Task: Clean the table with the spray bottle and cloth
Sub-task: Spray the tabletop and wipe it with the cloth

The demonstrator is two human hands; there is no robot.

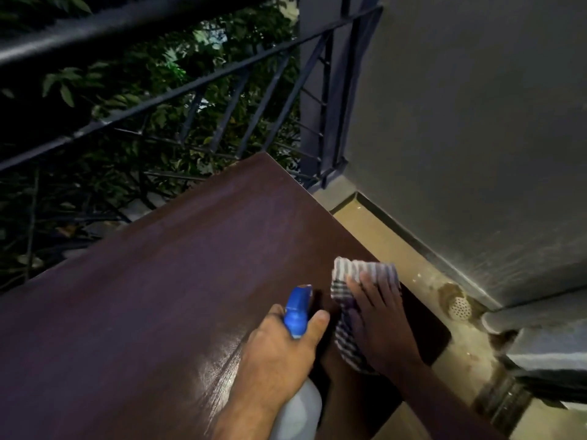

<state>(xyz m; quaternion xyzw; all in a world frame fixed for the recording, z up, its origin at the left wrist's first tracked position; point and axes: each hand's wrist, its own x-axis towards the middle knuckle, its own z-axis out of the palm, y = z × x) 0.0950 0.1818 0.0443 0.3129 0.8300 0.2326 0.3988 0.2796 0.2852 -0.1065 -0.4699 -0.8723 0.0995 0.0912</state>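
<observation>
Nearest, two hands work over one dark brown counter point(152, 296), and everything else is placed from that counter. At its near edge the left hand point(279, 350) holds one spray bottle point(297, 408), the grip wrapped tight around the neck below the blue spray head point(298, 309), thumb along one side; the pale body of the bottle runs off the bottom of the view, so its base is cut off. Just to the right, close to the counter's right edge, the right hand point(378, 325) lies flat with fingers spread, pressing down on one striped cloth point(352, 277); its grip is not closed around the fabric, and the palm hides the cloth's middle. Near the left hand the counter shows a glossy patch. Below the counter's right edge lies a tiled floor point(381, 236) with one round perforated drain cover point(459, 308), blurred. Beyond that stands a grey wall point(476, 106). Past the counter's far edge runs one dark metal railing point(152, 100), and behind it leaves point(111, 90) are hard to make out in the dark.
</observation>
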